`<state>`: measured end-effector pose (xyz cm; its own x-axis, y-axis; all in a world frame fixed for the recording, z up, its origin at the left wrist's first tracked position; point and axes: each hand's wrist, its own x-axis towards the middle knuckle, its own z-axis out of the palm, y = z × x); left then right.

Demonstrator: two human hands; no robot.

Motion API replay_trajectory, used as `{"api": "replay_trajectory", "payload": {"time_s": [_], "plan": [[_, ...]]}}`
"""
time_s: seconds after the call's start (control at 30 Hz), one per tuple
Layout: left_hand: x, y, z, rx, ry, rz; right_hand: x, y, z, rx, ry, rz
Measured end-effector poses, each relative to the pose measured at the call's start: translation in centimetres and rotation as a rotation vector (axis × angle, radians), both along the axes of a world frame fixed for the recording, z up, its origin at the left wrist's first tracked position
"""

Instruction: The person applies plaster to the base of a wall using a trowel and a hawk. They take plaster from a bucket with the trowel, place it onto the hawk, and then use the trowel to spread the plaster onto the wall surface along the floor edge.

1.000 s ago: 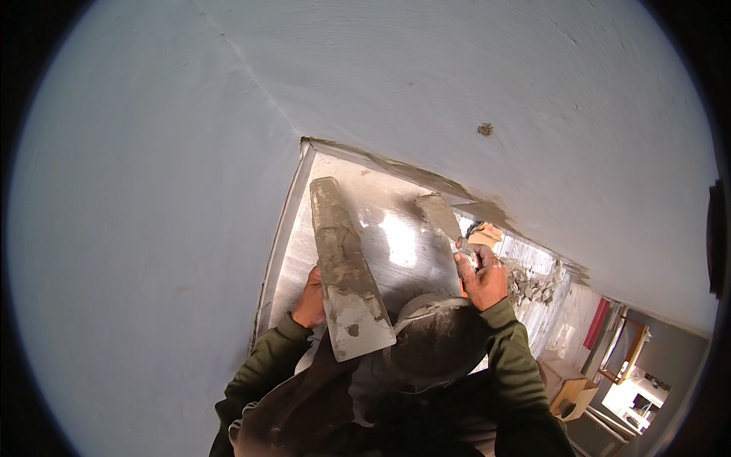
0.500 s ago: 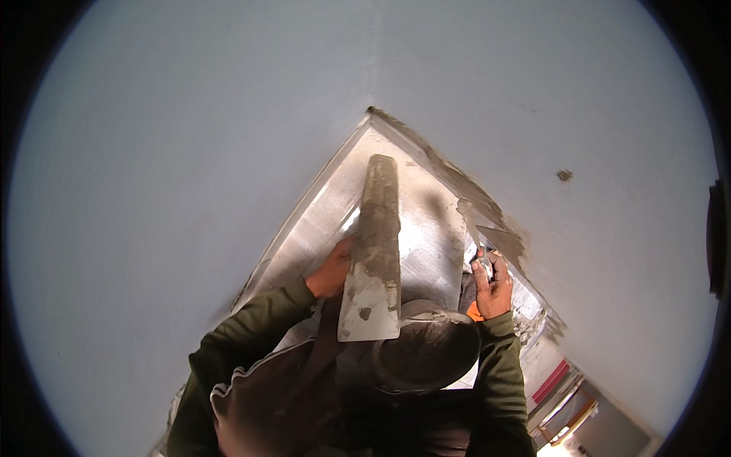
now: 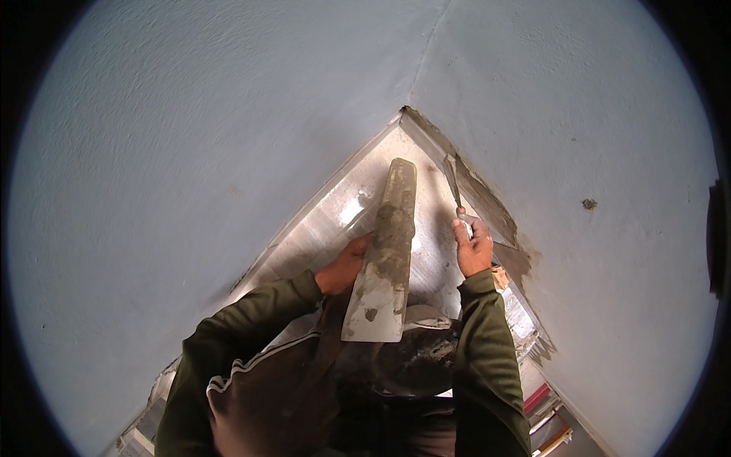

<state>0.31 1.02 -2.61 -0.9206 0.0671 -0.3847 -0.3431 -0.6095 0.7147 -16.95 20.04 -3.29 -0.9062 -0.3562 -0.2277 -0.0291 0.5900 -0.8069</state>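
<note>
My left hand holds a long, flat plastering float smeared with grey mortar from underneath, its fingers partly hidden behind it. My right hand grips a narrow trowel by its handle. The blade reaches up beside the mortar-smeared strip along the base of the right-hand wall, near the corner. Below the float, partly behind it and my right forearm, is a dark, mortar-caked bucket.
Two pale blue-grey walls meet at the corner, with border strips along the pale, glossy floor. At lower right are some rubble, a red strip and wooden pieces.
The view has swung so the corner sits centred, further right. The float points more upright. My right hand and trowel have moved up along the right wall's edge toward the corner.
</note>
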Motion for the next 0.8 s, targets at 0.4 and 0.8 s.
{"api": "replay_trajectory", "payload": {"time_s": [0.4, 0.8], "plan": [[-0.3, -0.6, 0.2, 0.1, 0.057, 0.023, -3.5, 0.2, -6.0, -0.146, -0.055, -0.084], [-0.3, -1.3, 0.0, 0.047, 0.049, 0.029, 0.0, 5.7, 1.2, 0.14, -0.008, -0.05]]}}
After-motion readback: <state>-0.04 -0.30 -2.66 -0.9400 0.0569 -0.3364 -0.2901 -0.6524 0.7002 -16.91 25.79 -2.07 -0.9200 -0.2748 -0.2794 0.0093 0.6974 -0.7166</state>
